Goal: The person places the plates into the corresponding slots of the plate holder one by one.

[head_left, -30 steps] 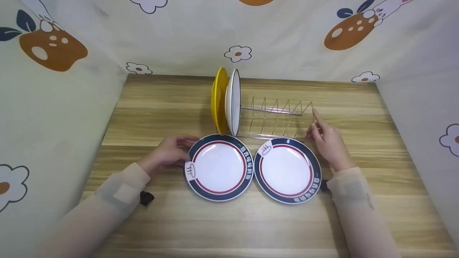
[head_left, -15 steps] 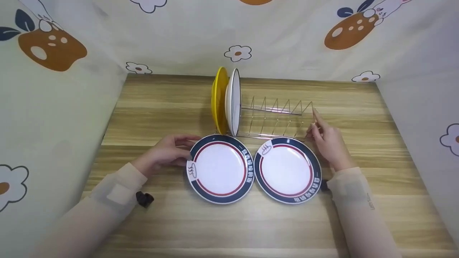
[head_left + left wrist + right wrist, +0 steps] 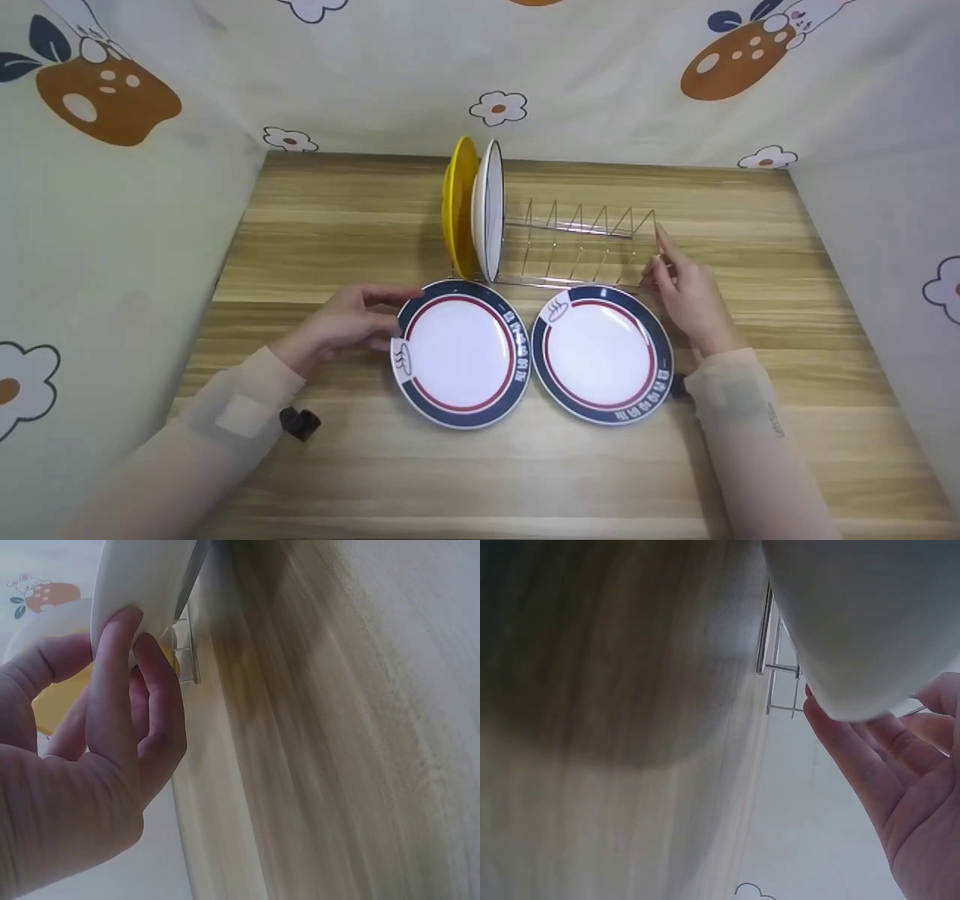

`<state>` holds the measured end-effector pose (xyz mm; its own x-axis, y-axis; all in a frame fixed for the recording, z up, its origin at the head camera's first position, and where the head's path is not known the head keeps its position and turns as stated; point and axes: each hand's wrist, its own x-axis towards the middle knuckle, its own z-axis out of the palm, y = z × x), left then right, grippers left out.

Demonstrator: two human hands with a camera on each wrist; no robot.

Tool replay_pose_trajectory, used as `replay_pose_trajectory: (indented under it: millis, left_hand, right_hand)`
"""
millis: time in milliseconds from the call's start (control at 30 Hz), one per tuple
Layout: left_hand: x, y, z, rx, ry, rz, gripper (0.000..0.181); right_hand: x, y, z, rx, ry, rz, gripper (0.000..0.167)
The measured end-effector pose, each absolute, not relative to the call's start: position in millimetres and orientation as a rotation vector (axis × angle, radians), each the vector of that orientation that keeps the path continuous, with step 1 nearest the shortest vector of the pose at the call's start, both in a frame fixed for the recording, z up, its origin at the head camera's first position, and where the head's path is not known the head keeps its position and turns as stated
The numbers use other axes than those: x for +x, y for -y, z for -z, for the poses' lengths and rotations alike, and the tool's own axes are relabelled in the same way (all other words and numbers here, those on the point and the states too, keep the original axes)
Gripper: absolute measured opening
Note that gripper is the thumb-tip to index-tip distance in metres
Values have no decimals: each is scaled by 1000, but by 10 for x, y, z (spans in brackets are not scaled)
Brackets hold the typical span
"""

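Observation:
In the head view my left hand [image 3: 349, 322] pinches the left rim of a white plate [image 3: 459, 356] with a navy border and red ring. The left wrist view shows the thumb on one face of that plate [image 3: 139, 585] and the fingers on the other. A matching plate [image 3: 600, 356] lies to its right, rims touching or nearly so. At the right end of the wire dish rack [image 3: 566, 285], my right hand [image 3: 690, 300] grips the end wire, index finger stretched along it; the fingertips are partly hidden.
A yellow plate [image 3: 459, 210] and a white plate with a dark rim [image 3: 491, 214] stand upright at the rack's left end. Wooden tabletop [image 3: 487, 487] surrounds everything, with patterned cloth walls [image 3: 375, 82] behind and at the sides.
The left plate has shifted slightly toward me, and its front edge appears lower in view. My left hand goes with it. The right hand and the rack stay put.

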<state>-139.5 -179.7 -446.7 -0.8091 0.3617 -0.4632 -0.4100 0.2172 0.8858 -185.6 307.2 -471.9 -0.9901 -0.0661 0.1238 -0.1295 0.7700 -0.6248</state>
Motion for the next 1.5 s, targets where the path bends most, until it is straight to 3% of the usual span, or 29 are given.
replay_pose_trajectory:
  millis: [833,1500]
  left_hand:
    - [-1234,1670,3821,-16,-1961,-1616,60]
    - [-1229,1612,3537,45,-1995,-1608,62]
  right_hand:
    - [-1862,-3090,4692,176,2838,-1067,55]
    - [-1849,-3078,4731,181,2862,-1036,56]
